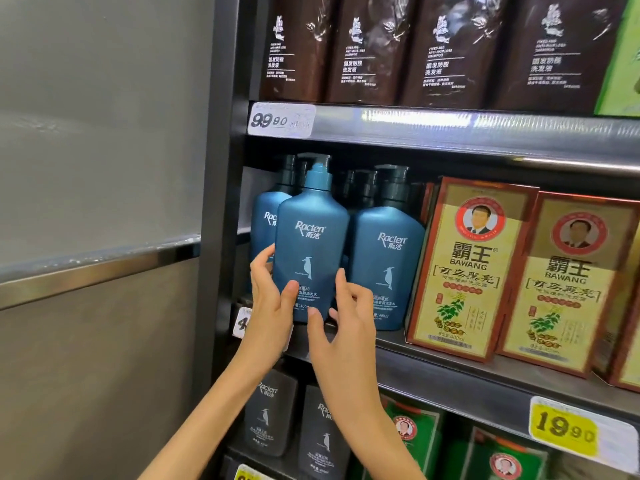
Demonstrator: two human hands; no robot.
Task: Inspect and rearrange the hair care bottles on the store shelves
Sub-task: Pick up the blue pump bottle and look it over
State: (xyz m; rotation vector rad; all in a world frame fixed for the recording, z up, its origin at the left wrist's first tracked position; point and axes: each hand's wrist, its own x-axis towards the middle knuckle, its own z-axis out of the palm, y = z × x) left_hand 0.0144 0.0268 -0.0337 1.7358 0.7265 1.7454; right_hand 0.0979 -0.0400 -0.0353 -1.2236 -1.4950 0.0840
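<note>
wall panel (104,202): left of frame, grey with a metal rail. Not in play.
white tag (243,322): on the middle shelf lip (450,372), lower centre-left, half hidden by the left wrist. Risk: the wrist drags it out of its strip.
left hand (268,299): centre of frame. Wraps the lower left edge of the front bottle, thumb on the label face, fingers behind. The grip sits low, so a tall pump bottle can pivot over it.
rear bottle (265,220): just behind the left hand's fingers; can't tell if they touch. Risk: knuckles shove or tip it.
front bottle (311,237): blue Raclen pump bottle, upright, label out, centre of frame, forward of its row at the shelf lip. Base is hidden by the thumbs, so can't tell if it rests on the shelf or hangs free. If free, a slip drops it toward the dark bottles (270,414) below.
pump head (313,159): close under the upper shelf. Risk: lifting straight up snags it.
right hand (346,317): at the bottle's lower right. Thumb at the base front, index up the right edge, a light pinch; other fingers curl clear. Small contact on matte plastic, likely the weak side.
neighbour bottle (384,251): just right, near touching. Risk: a crooked push-in knocks it.
Bawang boxes (471,271): right of frame, tight beside the blue row. Any shove carries along.
</note>
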